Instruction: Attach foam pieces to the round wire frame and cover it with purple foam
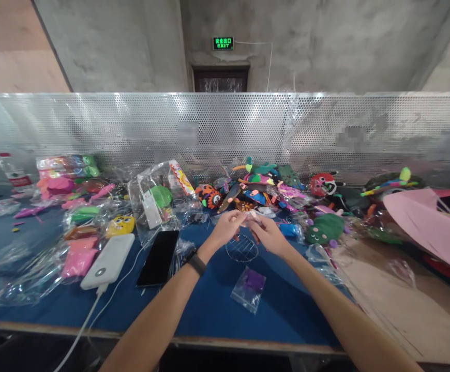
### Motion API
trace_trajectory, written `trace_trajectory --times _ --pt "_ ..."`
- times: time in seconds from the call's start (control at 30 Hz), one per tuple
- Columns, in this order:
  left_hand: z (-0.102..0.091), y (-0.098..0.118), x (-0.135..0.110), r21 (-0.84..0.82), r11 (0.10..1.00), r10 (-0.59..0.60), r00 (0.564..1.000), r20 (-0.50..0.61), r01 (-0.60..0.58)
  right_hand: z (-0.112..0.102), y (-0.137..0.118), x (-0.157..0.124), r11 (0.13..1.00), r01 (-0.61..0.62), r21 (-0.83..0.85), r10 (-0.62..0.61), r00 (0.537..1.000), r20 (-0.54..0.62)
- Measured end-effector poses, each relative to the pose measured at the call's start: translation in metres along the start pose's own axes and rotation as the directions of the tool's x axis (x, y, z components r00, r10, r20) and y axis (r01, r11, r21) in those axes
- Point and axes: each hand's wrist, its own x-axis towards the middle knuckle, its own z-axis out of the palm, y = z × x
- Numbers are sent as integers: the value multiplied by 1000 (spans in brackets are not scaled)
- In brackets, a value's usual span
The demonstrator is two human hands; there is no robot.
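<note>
Both my hands meet over the middle of the blue table. My left hand (228, 227) pinches the left side of a small clear plastic bag (251, 217), with something pale pink in it that I cannot make out well. On its right side, the fingers of my right hand (267, 233) are closed on the same bag. Just below my hands lies a round wire grid (242, 250). Closer to me, a clear zip bag (250, 287) with purple clay-like material lies flat on the table.
Left of my forearm lie a black phone (158, 258) and a white power bank (108, 261) with its cable. Colourful clay figures (256, 188) and plastic bags crowd the back. A green figure (326, 229) and pink sheets (422, 222) lie right. A perforated metal panel (225, 124) stands behind.
</note>
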Motion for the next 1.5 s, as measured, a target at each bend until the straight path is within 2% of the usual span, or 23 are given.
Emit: trace_trajectory --times 0.1,0.23,0.33,0.43,0.53,0.6,0.73,0.83,1.03,1.2,1.4,1.5 --pt "-2 1 -1 -39 999 -2 1000 23 3 -3 -3 -1 997 24 -71 -26 999 -24" --pt "-1 1 0 -76 997 -8 1000 -18 6 -6 -5 0 965 53 -257 -74 995 -73" --pt "-1 -1 0 -82 997 -10 1000 -29 7 -8 -5 0 954 37 -296 -63 995 -80" --pt "-3 -2 0 -69 997 -27 999 -29 25 -9 -3 1 980 -12 -201 11 1000 -7" --pt "-5 -3 1 -110 991 -76 997 -15 73 -8 -1 2 995 -102 15 98 985 140" --pt "-6 -3 1 -159 980 -118 993 1 117 -6 1 2 979 -142 144 112 973 201" --pt "-7 -4 2 -200 965 -167 986 16 167 -3 7 2 930 -197 312 122 962 244" --pt "-6 -2 1 -188 966 -175 984 31 178 2 12 1 907 -209 366 118 960 255" --pt "-3 2 -4 -182 972 -134 987 84 147 11 16 1 946 -197 257 139 963 229" --pt "-4 -4 -2 -168 977 -119 989 84 132 14 17 0 960 -239 144 200 950 240" --pt "0 -6 1 -171 974 -141 987 70 151 10 8 -1 992 -123 -33 127 964 234" --pt "3 -5 4 -198 974 -115 993 2 113 9 5 -1 996 -69 -64 81 974 212"
